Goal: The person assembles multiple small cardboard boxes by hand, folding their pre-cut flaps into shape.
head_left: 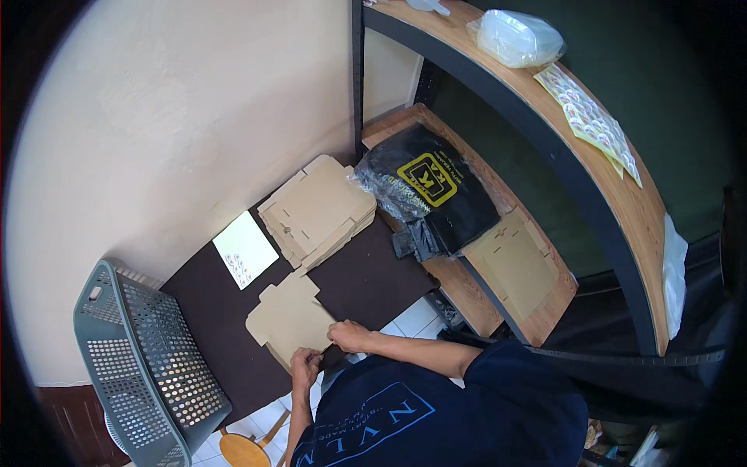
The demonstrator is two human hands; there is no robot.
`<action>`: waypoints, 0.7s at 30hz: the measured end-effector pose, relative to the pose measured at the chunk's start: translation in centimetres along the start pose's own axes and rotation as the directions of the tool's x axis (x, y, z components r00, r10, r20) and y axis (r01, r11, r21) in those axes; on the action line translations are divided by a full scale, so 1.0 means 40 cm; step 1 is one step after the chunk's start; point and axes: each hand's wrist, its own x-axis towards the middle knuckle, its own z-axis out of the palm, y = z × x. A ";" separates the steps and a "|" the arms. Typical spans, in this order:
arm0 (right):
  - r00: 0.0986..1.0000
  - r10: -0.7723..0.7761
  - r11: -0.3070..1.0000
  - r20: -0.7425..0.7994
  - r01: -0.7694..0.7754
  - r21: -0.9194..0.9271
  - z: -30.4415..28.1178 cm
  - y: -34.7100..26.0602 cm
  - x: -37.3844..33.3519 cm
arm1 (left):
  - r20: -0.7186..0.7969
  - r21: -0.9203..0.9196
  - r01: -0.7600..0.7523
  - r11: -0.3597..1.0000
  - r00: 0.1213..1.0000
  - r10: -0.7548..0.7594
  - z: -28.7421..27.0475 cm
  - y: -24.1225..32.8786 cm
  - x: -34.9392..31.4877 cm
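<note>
I observe the left hand and right hand, fingers pinching the flat carton nearside; stacked cartons lie beyond.

Plain tan cardboard blank on a dark brown counter
Stacked blanks in matching tan; sheet pale green-white with dark motifs; basket grey, dotted with holes; bag black with yellow emblem; shirt navy, blue-lettered; shelf brown wood-grain, black-edged
</note>
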 end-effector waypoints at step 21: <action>0.980 0.176 0.941 -0.090 -0.141 0.308 -0.127 0.070 -0.050 | -0.481 0.021 0.461 0.887 0.783 -0.395 -0.112 -0.082 0.097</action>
